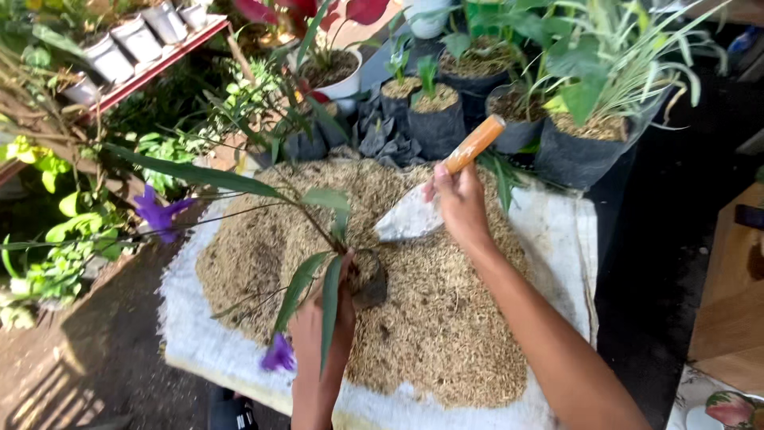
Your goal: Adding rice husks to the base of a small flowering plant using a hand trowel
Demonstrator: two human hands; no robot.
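- Gripping a trowel (430, 199) by its wooden handle, the right hand (460, 201) is closed; the pale blade points down-left into the husk pile (446, 318).
- Closed too, the left hand (326, 326) holds a seedling (314, 239) by its dark root ball (370, 279).
- Trowel's long axis runs from upper right to lower left, blade tip just above and right of the root ball, near but apart.
- Right hand is nearer the blade; the seedling leans left, away from it.
- White sack (569, 239) underlies the pile; black pots (577, 155) stand behind.
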